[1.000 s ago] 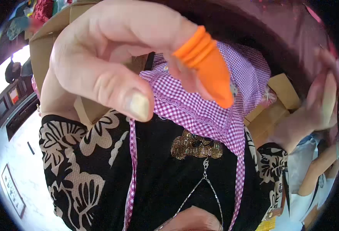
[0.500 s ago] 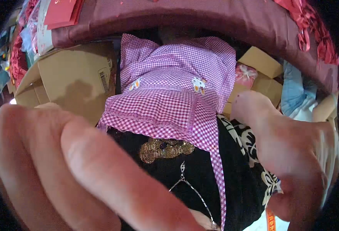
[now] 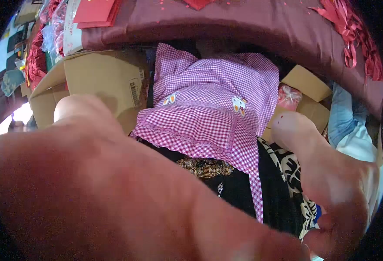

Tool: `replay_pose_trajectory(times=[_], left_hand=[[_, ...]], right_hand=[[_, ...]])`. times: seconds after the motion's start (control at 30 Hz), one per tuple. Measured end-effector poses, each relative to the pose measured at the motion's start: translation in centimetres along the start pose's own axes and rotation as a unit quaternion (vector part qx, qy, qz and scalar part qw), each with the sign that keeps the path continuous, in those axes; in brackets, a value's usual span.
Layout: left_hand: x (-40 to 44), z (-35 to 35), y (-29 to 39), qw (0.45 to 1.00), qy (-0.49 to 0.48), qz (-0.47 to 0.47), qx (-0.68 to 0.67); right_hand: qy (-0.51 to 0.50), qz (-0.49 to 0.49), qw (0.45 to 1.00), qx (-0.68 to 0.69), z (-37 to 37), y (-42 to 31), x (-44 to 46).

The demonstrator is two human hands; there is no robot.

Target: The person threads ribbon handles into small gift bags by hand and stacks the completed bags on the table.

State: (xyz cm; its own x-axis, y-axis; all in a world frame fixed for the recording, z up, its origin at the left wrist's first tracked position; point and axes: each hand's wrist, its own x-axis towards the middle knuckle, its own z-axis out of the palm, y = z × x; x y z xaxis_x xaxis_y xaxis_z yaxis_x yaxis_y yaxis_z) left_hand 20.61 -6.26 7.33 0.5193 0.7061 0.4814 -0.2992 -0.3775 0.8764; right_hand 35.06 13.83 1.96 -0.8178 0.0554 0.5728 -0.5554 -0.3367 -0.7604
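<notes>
My left hand (image 3: 126, 187) fills the lower left of the view, very near the camera, its fingers cut off or blurred. On the right, my right hand (image 3: 339, 187) is raised close to the camera with its wrist bent; its fingertips run out at the lower edge. Whether either hand holds anything is hidden. Between and beyond them, a purple checked apron (image 3: 200, 117) with small animal patches covers the lap and chest. Below it show a black top (image 3: 274, 195) with a pale floral sleeve and a gold beaded ornament (image 3: 206, 167).
A table with a dark pink cloth (image 3: 226, 26) spans the top, bearing red cards (image 3: 96, 12) and red ribbons (image 3: 352, 30). Cardboard boxes stand at left (image 3: 100, 78) and right (image 3: 307, 82). Another person's light blue clothing (image 3: 346, 117) shows at the right.
The view has swung to bring the table in. My left hand has come down and across the lower view, and the orange finger cover seen earlier is out of sight. My right hand has come nearer.
</notes>
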Motion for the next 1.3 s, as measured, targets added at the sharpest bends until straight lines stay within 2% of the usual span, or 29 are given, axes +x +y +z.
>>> replay_pose_trajectory(times=[0.23, 0.63, 0.73, 0.87, 0.97, 1.0, 1.03, 1.07, 1.1, 1.13, 1.17, 1.2, 1.27, 1.3], left_hand=[[0.1, 0.5, 0.1, 1.0, 0.005, -0.012, 0.017], [-1.3, -1.4, 0.3, 0.994, 0.098, -0.042, 0.0], [-1.3, -2.2, 0.9, 0.989, 0.143, -0.029, -0.009], [-0.4, -2.7, 2.5, 0.964, 0.265, 0.012, 0.005], [-0.3, -4.5, 3.4, 0.912, 0.395, -0.029, 0.107], [-0.6, -6.1, 3.5, 0.874, 0.401, -0.106, 0.252], [-1.2, -7.3, 4.2, 0.808, 0.435, -0.243, 0.314], [-0.7, -8.9, 4.9, 0.713, 0.452, -0.363, 0.393], [-1.4, -10.7, 4.2, 0.696, 0.445, -0.35, 0.443], [-2.7, -12.7, 3.0, 0.675, 0.438, -0.336, 0.491], [-4.0, -14.6, 2.0, 0.655, 0.418, -0.341, 0.53], [-5.2, -16.7, 1.1, 0.631, 0.399, -0.349, 0.567], [-7.5, -20.4, -0.9, 0.587, 0.391, -0.344, 0.62], [-8.4, -22.3, -2.0, 0.553, 0.381, -0.373, 0.641]], right_hand=[[-0.007, -0.014, 1.0, -0.004, 0.1, 0.3, 0.3], [-0.015, -0.031, 0.999, -0.007, 0.0, -0.5, 0.4], [-0.016, -0.056, 0.998, -0.023, -0.3, -1.5, 0.8], [0.003, -0.134, 0.989, -0.059, -1.8, -4.1, 1.2], [0.056, -0.199, 0.971, -0.124, -5.1, -5.3, 1.1], [0.077, -0.201, 0.958, -0.19, -6.7, -5.3, 1.2], [0.072, -0.18, 0.946, -0.26, -8.6, -5.6, 1.5], [0.189, -0.182, 0.885, -0.385, -8.7, -4.6, 2.0], [0.262, -0.093, 0.854, -0.439, -9.7, -4.2, 2.1], [0.275, -0.029, 0.82, -0.501, -10.1, -3.6, 3.4], [0.239, 0.035, 0.802, -0.546, -11.4, -2.5, 3.9], [0.208, 0.035, 0.816, -0.538, -13.3, -0.4, 4.3], [0.107, 0.007, 0.773, -0.625, -14.7, 2.5, 6.0], [0.059, 0.008, 0.753, -0.655, -15.9, 4.1, 6.6]])
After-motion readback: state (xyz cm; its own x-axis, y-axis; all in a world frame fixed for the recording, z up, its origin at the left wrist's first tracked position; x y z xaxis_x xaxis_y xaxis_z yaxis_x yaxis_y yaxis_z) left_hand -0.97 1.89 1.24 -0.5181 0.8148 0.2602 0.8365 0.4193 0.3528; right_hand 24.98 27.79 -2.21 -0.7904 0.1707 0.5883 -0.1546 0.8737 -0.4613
